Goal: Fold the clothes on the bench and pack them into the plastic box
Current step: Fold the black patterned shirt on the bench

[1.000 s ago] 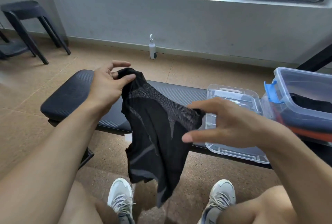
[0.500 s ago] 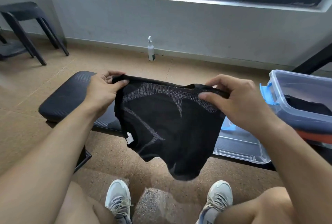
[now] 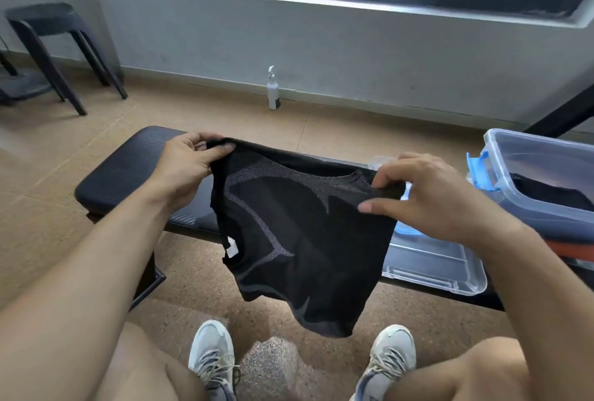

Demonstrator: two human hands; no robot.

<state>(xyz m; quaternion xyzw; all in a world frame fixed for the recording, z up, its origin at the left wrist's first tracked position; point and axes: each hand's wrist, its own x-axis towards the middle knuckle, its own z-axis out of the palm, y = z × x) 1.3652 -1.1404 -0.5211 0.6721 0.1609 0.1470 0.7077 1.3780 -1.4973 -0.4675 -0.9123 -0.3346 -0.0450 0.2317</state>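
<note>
Step, as judged: fold prep. Black garment (image 3: 302,233) held up by top edge over bench (image 3: 128,169), pinched at corners by left hand (image 3: 189,166) & right hand (image 3: 427,198), rest hanging free. Next needs: garment laid flat on bench or halved in air, then moved to plastic box (image 3: 546,175) at right, dark clothes already inside. Lid (image 3: 430,259) lying on bench beside box. White tag (image 3: 232,248) at seam, print unreadable. No brand legible.
</note>
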